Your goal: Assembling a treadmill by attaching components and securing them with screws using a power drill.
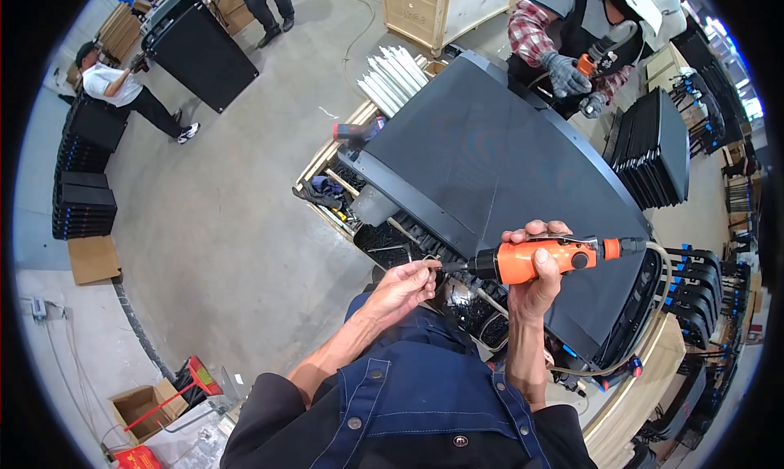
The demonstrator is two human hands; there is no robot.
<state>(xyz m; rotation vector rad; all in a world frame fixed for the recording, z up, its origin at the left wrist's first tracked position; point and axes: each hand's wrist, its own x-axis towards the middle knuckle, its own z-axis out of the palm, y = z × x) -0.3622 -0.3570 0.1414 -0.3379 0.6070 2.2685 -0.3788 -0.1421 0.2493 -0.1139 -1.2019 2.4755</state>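
My right hand (535,283) is wrapped round an orange and black air screwdriver (531,261), held level with its nose to the left. A pale hose (665,285) runs from its right end. At the driver's tip, the fingers of my left hand (402,292) are pinched together; whatever small thing they hold is too small to make out. Just beyond both hands lies a large dark grey panel-covered machine (498,159), its near edge showing an open dark frame. Black trays of small parts (388,244) sit below that edge, partly hidden by my hands.
Across the machine, a gloved co-worker (572,69) holds another orange driver. White profiles (394,77) and a red-and-black tool (351,132) lie by its left side. Black panels are stacked at right (653,151). Two people stand far left, near a black cabinet (202,53).
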